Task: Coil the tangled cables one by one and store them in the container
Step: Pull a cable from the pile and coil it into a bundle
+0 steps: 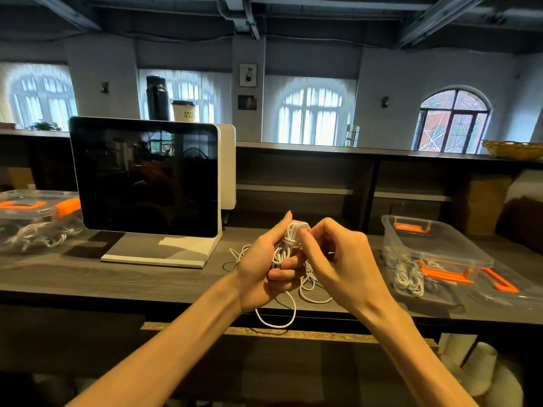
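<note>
At the far left of the dark wood-grain worktop [88, 274] sits a clear plastic container with an orange-handled lid [35, 218], thin white cables visible through its wall. Just to its right stands a dark-screened monitor on a white stand [147, 177], with a black flask [157, 96] and a white paper cup [183, 110] on the shelf behind it. In the middle, above the worktop's front edge, the left hand [264, 265] has its fingers curled around a bundle of thin white cable [289, 240], while the right hand [338, 259] pinches the top of that same bundle with thumb and curled fingers. Loose loops of it trail down onto the worktop and over the edge. To the right rests an open clear plastic container with orange clips [435, 248], holding coiled white cables, its clear lid with an orange handle [505, 284] lying just beside it.
</note>
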Available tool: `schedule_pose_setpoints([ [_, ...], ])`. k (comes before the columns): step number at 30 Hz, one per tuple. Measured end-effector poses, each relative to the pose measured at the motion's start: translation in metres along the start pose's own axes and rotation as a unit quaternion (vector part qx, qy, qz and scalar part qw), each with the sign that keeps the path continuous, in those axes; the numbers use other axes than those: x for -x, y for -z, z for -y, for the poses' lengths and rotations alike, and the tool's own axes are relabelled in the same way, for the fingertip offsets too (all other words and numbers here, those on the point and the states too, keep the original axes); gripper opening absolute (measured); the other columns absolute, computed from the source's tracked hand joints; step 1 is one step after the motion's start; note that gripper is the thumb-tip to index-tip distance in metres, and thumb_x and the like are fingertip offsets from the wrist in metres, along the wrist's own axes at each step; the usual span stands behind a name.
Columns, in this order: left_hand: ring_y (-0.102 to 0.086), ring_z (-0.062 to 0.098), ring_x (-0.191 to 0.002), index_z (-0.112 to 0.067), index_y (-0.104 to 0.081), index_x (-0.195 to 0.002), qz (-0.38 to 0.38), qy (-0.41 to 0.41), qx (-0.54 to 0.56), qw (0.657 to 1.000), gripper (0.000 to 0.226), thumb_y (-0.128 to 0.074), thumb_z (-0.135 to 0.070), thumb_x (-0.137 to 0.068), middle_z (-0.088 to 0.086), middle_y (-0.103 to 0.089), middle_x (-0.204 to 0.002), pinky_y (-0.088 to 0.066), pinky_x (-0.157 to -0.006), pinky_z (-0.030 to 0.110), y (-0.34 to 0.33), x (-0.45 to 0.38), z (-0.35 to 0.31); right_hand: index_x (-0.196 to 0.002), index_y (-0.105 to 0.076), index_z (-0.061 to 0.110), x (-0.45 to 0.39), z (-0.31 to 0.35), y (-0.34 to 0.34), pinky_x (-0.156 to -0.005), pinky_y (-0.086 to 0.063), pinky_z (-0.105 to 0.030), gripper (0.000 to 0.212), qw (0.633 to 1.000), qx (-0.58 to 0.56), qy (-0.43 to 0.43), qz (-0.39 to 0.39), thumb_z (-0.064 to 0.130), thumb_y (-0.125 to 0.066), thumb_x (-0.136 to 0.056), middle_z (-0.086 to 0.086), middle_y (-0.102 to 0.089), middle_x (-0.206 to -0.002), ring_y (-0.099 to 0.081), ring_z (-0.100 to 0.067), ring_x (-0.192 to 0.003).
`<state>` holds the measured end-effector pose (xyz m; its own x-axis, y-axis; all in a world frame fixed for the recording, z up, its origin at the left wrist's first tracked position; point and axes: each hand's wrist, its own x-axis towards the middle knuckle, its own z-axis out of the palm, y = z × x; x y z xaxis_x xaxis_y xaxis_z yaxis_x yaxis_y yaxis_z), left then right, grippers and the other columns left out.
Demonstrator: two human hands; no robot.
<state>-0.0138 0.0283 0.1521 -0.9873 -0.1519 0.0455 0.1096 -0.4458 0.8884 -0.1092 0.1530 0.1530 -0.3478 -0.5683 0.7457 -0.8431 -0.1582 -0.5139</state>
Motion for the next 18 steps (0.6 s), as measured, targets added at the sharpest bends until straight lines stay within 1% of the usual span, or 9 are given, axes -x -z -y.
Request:
schedule_pose_setpoints([
  [2,-0.031,0.006,-0.038,-0.012,-0.070,-0.083,0.008,-0.002,-0.013,1.000,0.057,-0.043,-0.061,-0.098,0.001,-0.040,-0.059,-0.012,-0.046,0.016,0.0005,-0.0005,0.0005,-0.085,-0.067,0.015,-0.0014,0.0010,0.0000,-0.056,-0.050,-0.017,0.017,1.000,0.003,-0.005,-0.018,0.025,-0.065,-0.099,0.011,-0.066,-0.069,-0.067,-0.009,-0.067],
  [4,-0.031,0.006,-0.038,-0.014,-0.073,-0.085,0.011,-0.005,-0.024,1.000,0.059,-0.041,-0.062,-0.099,0.002,-0.038,-0.060,-0.012,-0.047,0.017,0.0008,-0.0012,0.0011,-0.087,-0.071,0.016,0.0001,0.0006,0.0010,-0.059,-0.052,-0.016,0.015,0.999,0.006,-0.009,-0.032,0.025,-0.067,-0.098,0.012,-0.067,-0.071,-0.067,-0.007,-0.070],
  [8,-0.029,0.006,-0.037,-0.013,-0.071,-0.088,0.007,-0.005,-0.029,1.000,0.059,-0.041,-0.063,-0.099,0.000,-0.037,-0.055,-0.013,-0.048,0.019,0.0047,0.0001,0.0009,-0.102,-0.075,0.018,0.0039,-0.0037,0.0056,-0.073,-0.058,-0.021,0.010,1.000,-0.005,-0.026,0.004,0.022,-0.068,-0.097,0.013,-0.072,-0.089,-0.070,-0.004,-0.086],
  [10,-0.021,0.007,-0.039,-0.015,-0.074,-0.098,0.005,-0.002,-0.026,1.000,0.057,-0.042,-0.062,-0.100,0.000,-0.033,-0.056,-0.014,-0.048,0.018,0.0051,0.0010,0.0014,-0.101,-0.077,0.021,0.0031,-0.0067,0.0071,-0.076,-0.058,-0.021,0.009,1.000,-0.017,-0.023,0.003,0.022,-0.070,-0.096,0.016,-0.072,-0.096,-0.070,-0.005,-0.093],
  [11,-0.016,0.008,-0.042,-0.018,-0.074,-0.108,0.006,-0.004,-0.023,1.000,0.055,-0.042,-0.061,-0.100,0.000,-0.031,-0.057,-0.014,-0.047,0.018,0.0050,0.0007,0.0018,-0.100,-0.078,0.021,0.0025,-0.0076,0.0073,-0.078,-0.059,-0.022,0.008,0.999,-0.028,-0.026,-0.003,0.023,-0.072,-0.094,0.016,-0.072,-0.098,-0.070,-0.006,-0.095],
  [12,-0.014,0.008,-0.044,-0.020,-0.072,-0.118,0.009,-0.008,-0.023,1.000,0.053,-0.042,-0.061,-0.101,0.000,-0.030,-0.057,-0.014,-0.047,0.018,0.0045,0.0004,0.0020,-0.098,-0.079,0.021,0.0023,-0.0077,0.0069,-0.080,-0.060,-0.025,0.008,0.998,-0.043,-0.034,-0.009,0.024,-0.073,-0.093,0.015,-0.073,-0.098,-0.071,-0.006,-0.095],
  [13,-0.015,0.008,-0.044,-0.022,-0.070,-0.123,0.011,-0.008,-0.026,1.000,0.052,-0.043,-0.061,-0.100,0.000,-0.030,-0.057,-0.013,-0.047,0.018,0.0042,0.0004,0.0020,-0.097,-0.079,0.019,0.0020,-0.0077,0.0062,-0.080,-0.061,-0.028,0.008,0.997,-0.060,-0.046,-0.014,0.024,-0.076,-0.091,0.013,-0.075,-0.096,-0.072,-0.007,-0.092],
  [16,-0.019,0.006,-0.041,-0.021,-0.071,-0.122,0.027,0.031,-0.037,0.998,0.055,-0.047,-0.064,-0.097,-0.003,-0.032,-0.054,-0.011,-0.048,0.019,0.0011,0.0014,0.0028,-0.095,-0.073,0.013,0.0017,-0.0072,0.0054,-0.073,-0.064,-0.032,0.022,0.987,-0.127,-0.079,-0.058,0.026,-0.084,-0.080,0.005,-0.077,-0.088,-0.076,-0.013,-0.082],
  [18,-0.022,0.006,-0.039,-0.021,-0.065,-0.133,0.032,0.053,-0.033,0.998,0.062,-0.047,-0.066,-0.095,-0.003,-0.032,-0.054,-0.013,-0.046,0.018,0.0012,0.0031,0.0034,-0.096,-0.068,0.014,0.0014,-0.0063,0.0050,-0.070,-0.064,-0.032,0.031,0.984,-0.139,-0.074,-0.083,0.031,-0.085,-0.076,0.005,-0.076,-0.085,-0.076,-0.015,-0.079],
])
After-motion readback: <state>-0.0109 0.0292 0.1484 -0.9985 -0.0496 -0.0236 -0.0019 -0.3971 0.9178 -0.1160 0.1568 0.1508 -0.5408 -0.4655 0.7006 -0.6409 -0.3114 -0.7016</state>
